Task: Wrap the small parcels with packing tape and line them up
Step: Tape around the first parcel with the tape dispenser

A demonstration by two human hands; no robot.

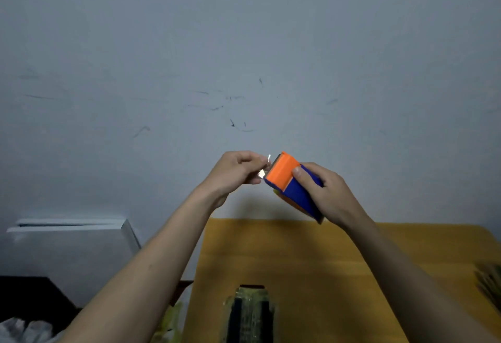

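My right hand (pixel 322 193) grips an orange and blue tape dispenser (pixel 291 182), raised in the air above the far edge of the yellow-brown table (pixel 311 261). My left hand (pixel 235 171) pinches the shiny free end of the clear tape (pixel 264 170) right at the dispenser's orange head. A small parcel (pixel 248 315), dark with a glossy yellowish wrap, lies on the table near the bottom edge of the view, between my forearms.
A grey scuffed wall fills the background. A white box-like unit (pixel 73 245) stands at the left beside the table. Crumpled plastic (pixel 24 329) lies at the bottom left. A bundle of thin sticks (pixel 490 285) pokes in at the table's right edge.
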